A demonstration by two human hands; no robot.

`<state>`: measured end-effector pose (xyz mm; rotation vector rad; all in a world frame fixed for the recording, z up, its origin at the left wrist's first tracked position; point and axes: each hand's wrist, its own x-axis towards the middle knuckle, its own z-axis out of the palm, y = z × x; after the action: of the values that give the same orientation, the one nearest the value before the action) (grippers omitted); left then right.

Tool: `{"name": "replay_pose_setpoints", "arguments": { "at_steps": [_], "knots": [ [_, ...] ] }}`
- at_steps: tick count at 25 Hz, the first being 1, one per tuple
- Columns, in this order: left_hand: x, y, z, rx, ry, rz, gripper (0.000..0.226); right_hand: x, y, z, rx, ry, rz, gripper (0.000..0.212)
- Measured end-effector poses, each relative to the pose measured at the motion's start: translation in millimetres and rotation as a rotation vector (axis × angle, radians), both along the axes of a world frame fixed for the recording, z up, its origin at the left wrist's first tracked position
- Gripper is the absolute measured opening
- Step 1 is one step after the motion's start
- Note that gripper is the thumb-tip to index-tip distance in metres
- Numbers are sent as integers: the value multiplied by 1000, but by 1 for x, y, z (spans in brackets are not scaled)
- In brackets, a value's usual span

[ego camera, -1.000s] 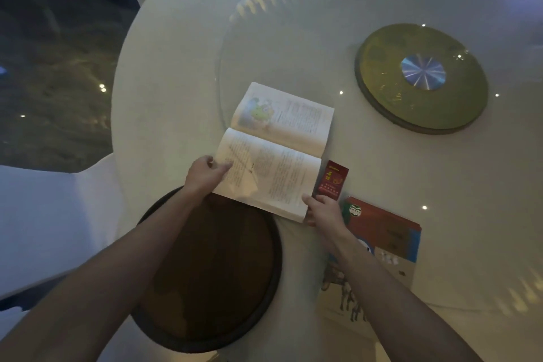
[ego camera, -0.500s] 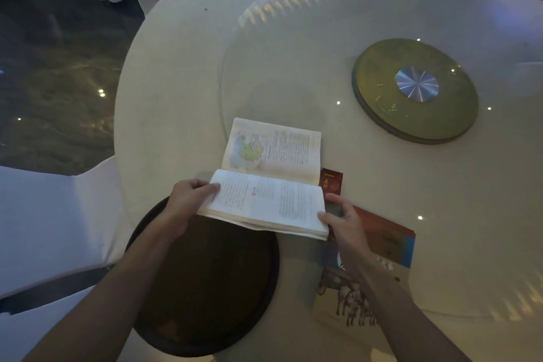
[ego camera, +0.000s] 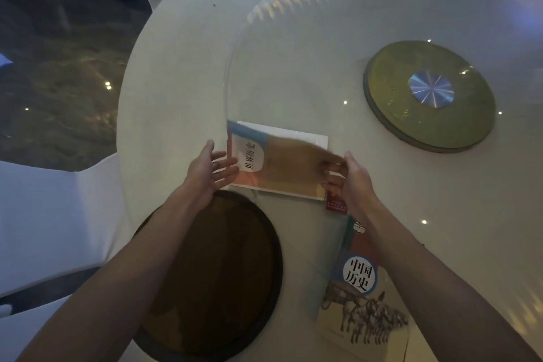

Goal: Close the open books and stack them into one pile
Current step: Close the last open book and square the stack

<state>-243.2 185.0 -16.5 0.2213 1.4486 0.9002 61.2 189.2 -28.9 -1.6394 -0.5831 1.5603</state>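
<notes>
A book with a tan, blue and orange cover (ego camera: 282,164) lies nearly closed on the round table, its front cover blurred and a strip of white page showing along the far edge. My right hand (ego camera: 349,182) grips the book's right edge. My left hand (ego camera: 208,170) is just left of the book, fingers spread, holding nothing. A second closed book with horses on its cover (ego camera: 358,297) lies near the table's front, partly under my right forearm. A small red booklet (ego camera: 335,203) pokes out below my right hand.
The white round table (ego camera: 176,91) carries a glass turntable with a green and silver hub (ego camera: 429,97) at the right. A dark round tray (ego camera: 217,270) sits at the near edge. A white-covered chair (ego camera: 44,220) stands to the left, over a dark floor.
The open book has been folded shut: the near half swung over the far half, and its cover now faces up. My left hand let go and drew back slightly.
</notes>
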Motion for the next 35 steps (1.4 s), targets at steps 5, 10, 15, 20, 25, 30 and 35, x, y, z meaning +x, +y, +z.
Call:
{"name": "replay_pose_setpoints", "arguments": {
  "at_steps": [5, 10, 15, 20, 25, 30, 35],
  "knots": [
    [45, -15, -25, -148, -20, -112, 40, -8, 42, -22, -23, -317, 279, 24],
    [72, -14, -43, -222, -17, -56, 45, -13, 85, -30, 71, -1151, 754, 43],
    [75, -2, -52, -178, 81, 65, 34, -32, 111, -36, 135, -1101, 976, 63],
    [52, 24, -60, -120, 236, 98, 35, -45, 98, -42, 110, -1160, 896, 44],
    [28, 42, -58, -113, 376, 27, 32, -62, 47, -40, -33, -1005, 711, 32],
    [26, 38, -42, 26, 439, -55, 28, -65, 10, -46, -138, -693, 578, 27],
    [32, 35, -3, 96, 151, -14, 28, -56, -1, -25, -85, -572, 501, 45]
  ]
}}
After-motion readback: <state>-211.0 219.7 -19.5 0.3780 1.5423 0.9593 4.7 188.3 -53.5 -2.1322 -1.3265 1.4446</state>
